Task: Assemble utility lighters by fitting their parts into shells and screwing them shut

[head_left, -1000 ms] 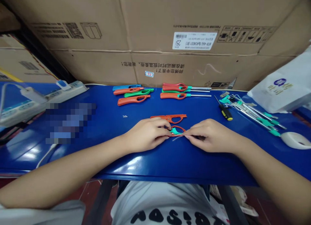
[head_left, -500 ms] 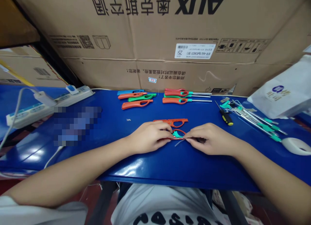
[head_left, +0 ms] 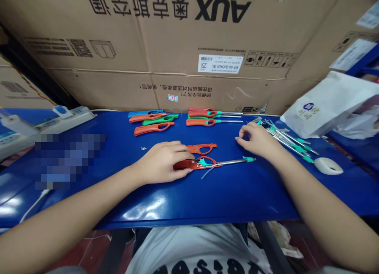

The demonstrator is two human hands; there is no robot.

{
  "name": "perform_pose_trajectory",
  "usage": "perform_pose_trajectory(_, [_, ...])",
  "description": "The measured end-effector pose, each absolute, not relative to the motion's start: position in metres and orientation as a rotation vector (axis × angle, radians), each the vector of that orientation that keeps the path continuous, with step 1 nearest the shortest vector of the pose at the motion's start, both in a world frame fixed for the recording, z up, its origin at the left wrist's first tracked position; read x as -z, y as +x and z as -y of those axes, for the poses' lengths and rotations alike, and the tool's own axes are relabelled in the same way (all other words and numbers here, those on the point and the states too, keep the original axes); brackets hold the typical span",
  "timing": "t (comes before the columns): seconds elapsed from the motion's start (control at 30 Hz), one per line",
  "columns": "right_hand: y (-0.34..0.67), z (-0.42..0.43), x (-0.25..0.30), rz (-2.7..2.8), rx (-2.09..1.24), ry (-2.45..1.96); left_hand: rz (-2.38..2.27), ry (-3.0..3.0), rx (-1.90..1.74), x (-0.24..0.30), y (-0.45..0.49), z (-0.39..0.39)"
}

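My left hand (head_left: 161,161) clamps the orange plastic lighter body with steel tube (head_left: 207,163) on the blue surface (head_left: 207,199), centre frame. Just beyond lies an orange shell half (head_left: 204,148). Further right, my right hand (head_left: 257,140) curls beside teal-tipped steel tubes (head_left: 291,141); I cannot tell its grip. Coloured lighters (head_left: 154,122) front the cardboard box (head_left: 177,37).

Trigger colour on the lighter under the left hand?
Teal trigger, in the orange-red plastic lighter body under the left hand. Head view.

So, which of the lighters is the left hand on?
The orange lighter nearest the front edge, with teal trigger and metal rod pointing right; the left hand holds its handle. The other lighters lie farther back.
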State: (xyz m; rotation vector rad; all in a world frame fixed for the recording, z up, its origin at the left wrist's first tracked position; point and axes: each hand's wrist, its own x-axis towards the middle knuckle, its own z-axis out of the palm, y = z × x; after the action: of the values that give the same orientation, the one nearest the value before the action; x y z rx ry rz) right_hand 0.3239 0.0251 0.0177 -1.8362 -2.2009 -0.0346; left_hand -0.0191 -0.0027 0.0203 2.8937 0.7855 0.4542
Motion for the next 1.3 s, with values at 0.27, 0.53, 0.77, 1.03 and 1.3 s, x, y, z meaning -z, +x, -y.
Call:
perform_pose_trajectory(0.27, [0.381, -0.042, -0.033, 1.796, -0.050, -2.483, -0.787, 2.951, -0.286, -0.028, -0.021, 0.002])
perform_pose_trajectory(0.53, [0.405, -0.053, -0.027, 1.726, -0.072, -2.586, -0.753, 2.924, -0.291, -0.027, -0.021, 0.003])
perform_pose_trajectory(0.77, [0.421, -0.054, -0.027, 1.638, -0.019, -2.588, -0.538, 2.918, -0.315, -0.018, -0.017, 0.004])
perform_pose_trajectory(1.03, [0.407, -0.051, -0.026, 1.545, -0.067, -2.502, -0.535, 2.836, -0.262, -0.019, -0.015, 0.003])
perform_pose_trajectory(1.3, [0.364, -0.038, -0.044, 1.538, -0.427, -1.715, -0.536, 2.787, -0.305, -0.014, -0.013, 0.005])
